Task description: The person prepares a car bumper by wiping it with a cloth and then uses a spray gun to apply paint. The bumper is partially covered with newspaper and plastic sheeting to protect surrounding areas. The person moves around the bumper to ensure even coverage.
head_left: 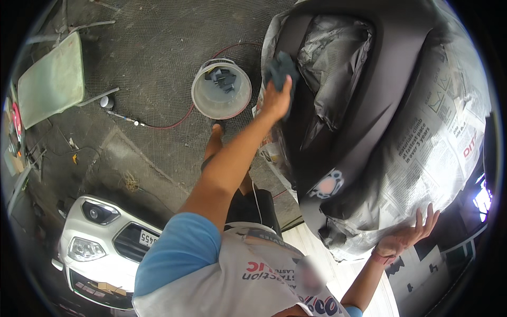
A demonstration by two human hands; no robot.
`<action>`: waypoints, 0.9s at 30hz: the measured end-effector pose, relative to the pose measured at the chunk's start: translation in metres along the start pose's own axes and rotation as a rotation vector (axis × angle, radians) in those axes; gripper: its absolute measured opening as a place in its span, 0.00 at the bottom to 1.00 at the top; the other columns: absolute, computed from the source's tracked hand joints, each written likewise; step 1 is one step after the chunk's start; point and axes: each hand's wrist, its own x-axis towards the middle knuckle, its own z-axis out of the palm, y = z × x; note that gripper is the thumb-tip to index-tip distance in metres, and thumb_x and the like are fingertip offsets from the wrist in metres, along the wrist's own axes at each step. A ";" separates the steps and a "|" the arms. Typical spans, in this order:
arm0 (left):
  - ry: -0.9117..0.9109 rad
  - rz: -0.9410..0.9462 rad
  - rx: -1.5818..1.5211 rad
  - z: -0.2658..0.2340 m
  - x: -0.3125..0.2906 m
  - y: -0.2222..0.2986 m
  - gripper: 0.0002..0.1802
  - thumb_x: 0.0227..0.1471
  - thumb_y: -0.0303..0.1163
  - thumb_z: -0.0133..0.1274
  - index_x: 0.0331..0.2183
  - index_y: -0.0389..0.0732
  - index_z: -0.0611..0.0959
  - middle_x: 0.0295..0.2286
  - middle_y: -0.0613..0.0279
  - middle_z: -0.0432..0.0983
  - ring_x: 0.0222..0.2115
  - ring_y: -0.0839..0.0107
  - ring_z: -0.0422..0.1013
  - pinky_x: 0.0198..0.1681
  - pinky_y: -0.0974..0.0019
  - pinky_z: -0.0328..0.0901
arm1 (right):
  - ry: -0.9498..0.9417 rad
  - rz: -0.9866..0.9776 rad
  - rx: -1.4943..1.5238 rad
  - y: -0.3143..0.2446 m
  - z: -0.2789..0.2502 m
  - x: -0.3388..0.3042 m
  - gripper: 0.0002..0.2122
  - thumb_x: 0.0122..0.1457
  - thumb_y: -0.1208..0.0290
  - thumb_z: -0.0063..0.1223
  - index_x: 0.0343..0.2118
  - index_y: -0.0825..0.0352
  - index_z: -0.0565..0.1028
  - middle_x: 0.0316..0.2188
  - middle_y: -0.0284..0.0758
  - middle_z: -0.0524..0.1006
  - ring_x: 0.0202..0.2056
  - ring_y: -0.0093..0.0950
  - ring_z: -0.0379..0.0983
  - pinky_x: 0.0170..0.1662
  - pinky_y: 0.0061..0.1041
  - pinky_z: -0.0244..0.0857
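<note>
My left hand [278, 101] is wrapped round a dark grey-green cloth [283, 71], pressed to the left edge of a matte dark car body panel [402, 53]. Crumpled masking sheet [334, 63] fills an opening in this panel. Newspaper [417, 148] covers the curved part to its right. Beside the lower edge of that newspaper, my right hand [404, 240] has its fingers spread and holds nothing; whether it touches the paper I cannot tell. A pale paw-shaped mark [327, 183] shows low on the panel.
Left of the panel stands a whitish bucket [200, 98] with several dark flat pieces inside. A red hose [171, 127] runs past it across the textured floor. A pale green board-like piece [53, 79] is at far left. The front of a white car [84, 227] is at lower left.
</note>
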 end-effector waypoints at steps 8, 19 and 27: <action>-0.015 0.187 0.111 -0.027 0.129 0.069 0.56 0.64 0.76 0.38 0.69 0.34 0.70 0.68 0.36 0.65 0.70 0.40 0.59 0.74 0.48 0.52 | 0.040 -0.038 -0.032 0.019 0.000 -0.004 0.59 0.57 0.15 0.03 0.52 0.64 0.82 0.59 0.53 0.76 0.73 0.52 0.58 0.74 0.66 0.44; -0.191 0.421 0.018 0.001 -0.177 -0.057 0.33 0.73 0.44 0.45 0.70 0.36 0.67 0.67 0.35 0.62 0.69 0.37 0.57 0.74 0.40 0.50 | 0.010 -0.043 -0.025 0.012 -0.001 0.000 0.55 0.61 0.17 0.07 0.51 0.63 0.82 0.59 0.48 0.77 0.72 0.52 0.60 0.75 0.65 0.44; 0.065 0.316 0.191 0.009 0.027 -0.046 0.38 0.71 0.58 0.43 0.67 0.37 0.70 0.64 0.39 0.67 0.66 0.41 0.61 0.70 0.37 0.53 | -0.040 -0.094 -0.046 0.015 -0.002 0.004 0.51 0.67 0.22 0.09 0.57 0.65 0.78 0.63 0.46 0.73 0.73 0.49 0.57 0.76 0.60 0.44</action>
